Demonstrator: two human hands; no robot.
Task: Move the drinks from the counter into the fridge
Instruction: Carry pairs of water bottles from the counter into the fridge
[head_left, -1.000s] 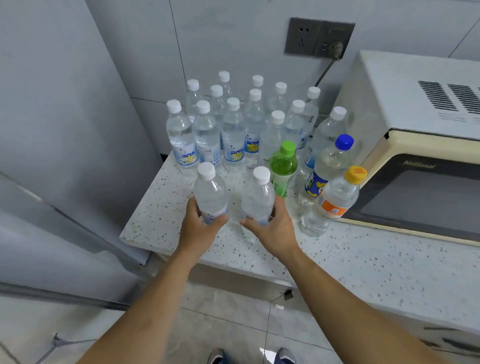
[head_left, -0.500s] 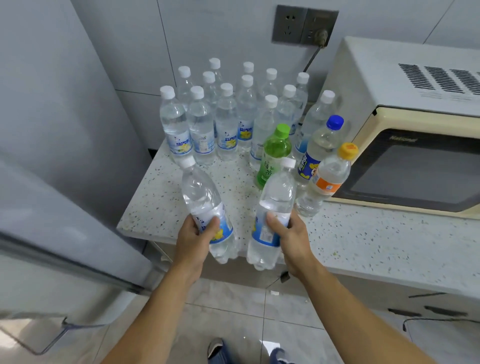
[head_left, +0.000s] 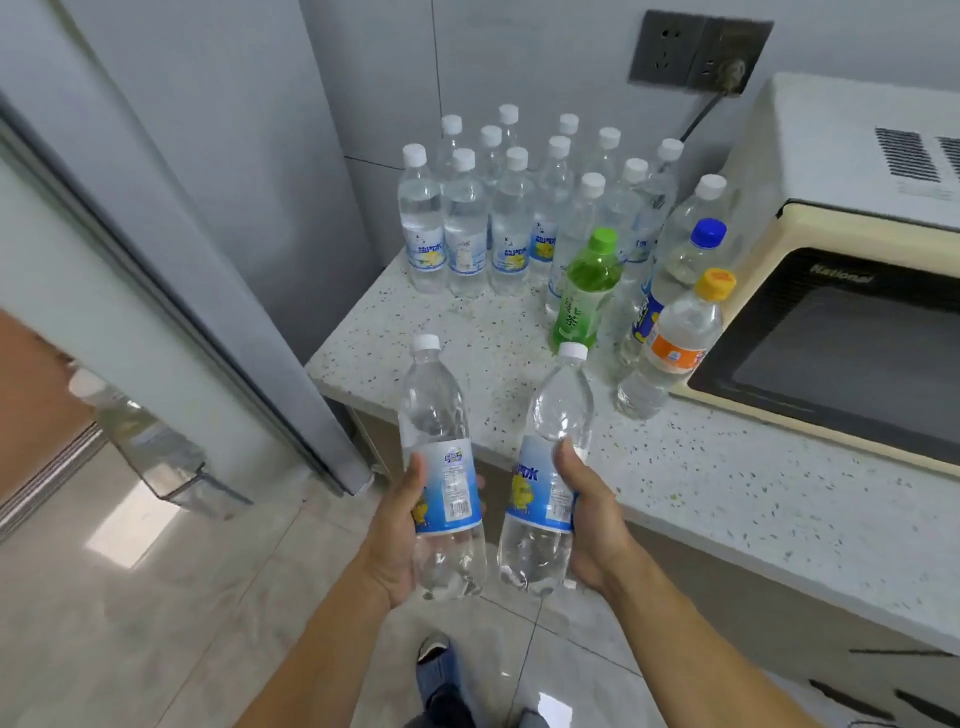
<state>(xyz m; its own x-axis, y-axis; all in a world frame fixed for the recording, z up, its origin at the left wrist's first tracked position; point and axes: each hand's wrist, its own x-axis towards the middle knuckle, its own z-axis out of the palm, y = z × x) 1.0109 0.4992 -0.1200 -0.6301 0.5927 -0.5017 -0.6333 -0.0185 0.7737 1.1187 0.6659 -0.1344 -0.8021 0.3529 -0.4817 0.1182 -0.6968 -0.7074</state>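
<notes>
With the left hand (head_left: 400, 535) and right hand (head_left: 592, 525) each wrapped round a clear white-capped plastic water bottle (head_left: 441, 467) at lower centre, a slack grip risks one slipping onto the tiled floor (head_left: 156, 597).

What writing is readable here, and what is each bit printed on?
"National": on the microwave door frame, somewhat blurred.
"茶": on the green bottle, with a character above it too blurred to read.
"水": on the bottle in the right hand; the rest is blurred.
Fine print on the bottle in the left hand: too small.
</notes>
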